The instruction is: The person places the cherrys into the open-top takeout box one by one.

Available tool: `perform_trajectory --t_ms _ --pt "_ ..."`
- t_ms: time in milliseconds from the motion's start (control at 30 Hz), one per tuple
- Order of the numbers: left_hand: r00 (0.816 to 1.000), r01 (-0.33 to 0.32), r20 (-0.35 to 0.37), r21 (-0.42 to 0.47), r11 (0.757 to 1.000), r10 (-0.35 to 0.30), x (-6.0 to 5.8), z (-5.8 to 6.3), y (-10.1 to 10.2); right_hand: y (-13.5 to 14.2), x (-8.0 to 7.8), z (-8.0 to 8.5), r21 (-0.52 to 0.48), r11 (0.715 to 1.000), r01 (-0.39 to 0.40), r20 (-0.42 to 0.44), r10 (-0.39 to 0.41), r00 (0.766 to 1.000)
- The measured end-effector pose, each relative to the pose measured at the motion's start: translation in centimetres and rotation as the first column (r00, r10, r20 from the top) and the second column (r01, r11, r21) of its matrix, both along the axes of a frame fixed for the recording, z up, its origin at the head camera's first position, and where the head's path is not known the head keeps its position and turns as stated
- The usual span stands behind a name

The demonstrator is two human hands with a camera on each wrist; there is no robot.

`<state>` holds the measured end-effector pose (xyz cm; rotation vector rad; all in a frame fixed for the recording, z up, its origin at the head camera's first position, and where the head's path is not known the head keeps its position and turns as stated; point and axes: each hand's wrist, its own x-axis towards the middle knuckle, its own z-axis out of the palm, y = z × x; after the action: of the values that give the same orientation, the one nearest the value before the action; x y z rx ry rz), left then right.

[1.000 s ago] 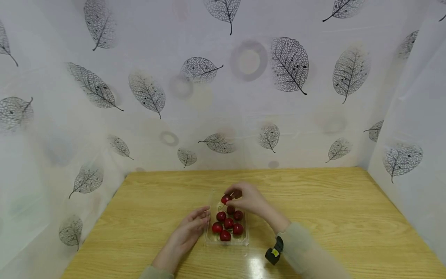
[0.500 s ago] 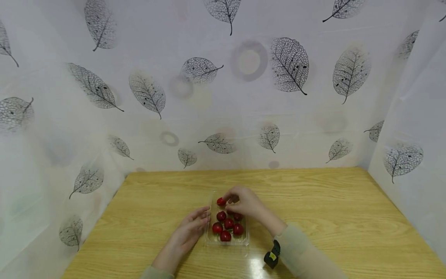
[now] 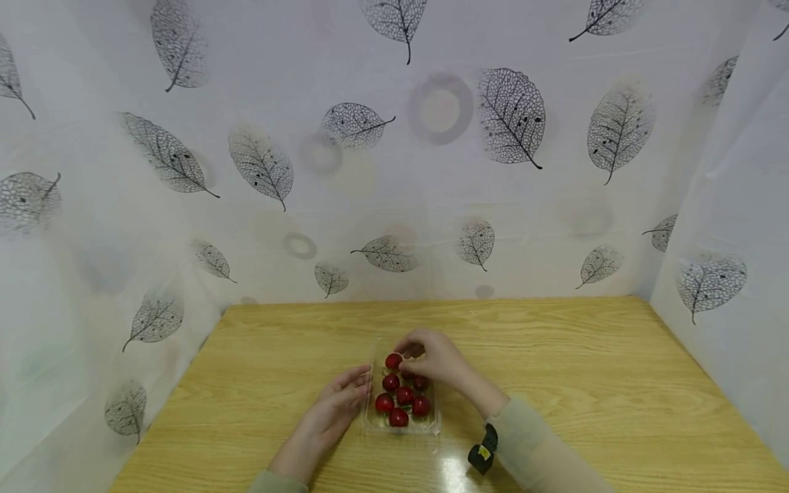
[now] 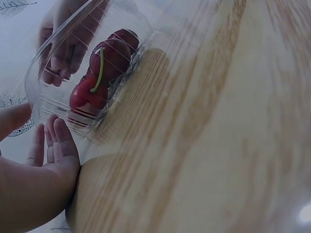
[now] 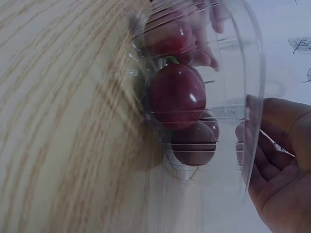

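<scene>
A clear plastic box [image 3: 371, 426] on the table holds several red cherries [image 3: 404, 395], some with green stems [image 4: 101, 68]. My left hand [image 3: 335, 407] lies along the left side of the box, its fingers extended at the wall. My right hand [image 3: 434, 357] reaches over the far right part of the box, thumb and index finger apart beside one cherry [image 3: 393, 361] near the far end. Whether the fingertips touch this cherry cannot be made out. More cherries are partly hidden under the right hand. Through the plastic, the right wrist view shows cherries [image 5: 179, 94] resting against the wall.
The wood-grain table [image 3: 555, 383] extends around the box. A pale sheet printed with dark leaves [image 3: 511, 116] encloses the back and sides. A black band with a small device [image 3: 482, 455] is worn at the right wrist.
A second ago the right fingers held a cherry above the box's far end. They have since let it go, and it has shifted slightly toward the near side. The left hand stays in place.
</scene>
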<state>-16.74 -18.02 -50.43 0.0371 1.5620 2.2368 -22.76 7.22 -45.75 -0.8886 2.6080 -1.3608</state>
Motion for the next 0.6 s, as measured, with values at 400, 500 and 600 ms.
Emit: perform_trajectory --t_ms 400,500,600 --pt "0.999 0.02 0.038 -0.009 1.0 -0.02 -0.4 0.3 0.0 1.5 0.2 0.6 -0.036 0.999 0.027 -0.018 -0.028 0.999" --pt "0.998 0.025 0.049 0.001 1.0 -0.025 -0.4 0.3 -0.1 2.1 0.2 0.6 -0.029 0.999 0.039 -0.043 -0.041 0.998" --pt "0.998 0.024 0.064 0.013 1.0 -0.025 -0.4 0.5 -0.3 2.7 0.3 0.6 -0.029 0.998 0.051 -0.06 -0.053 0.997"
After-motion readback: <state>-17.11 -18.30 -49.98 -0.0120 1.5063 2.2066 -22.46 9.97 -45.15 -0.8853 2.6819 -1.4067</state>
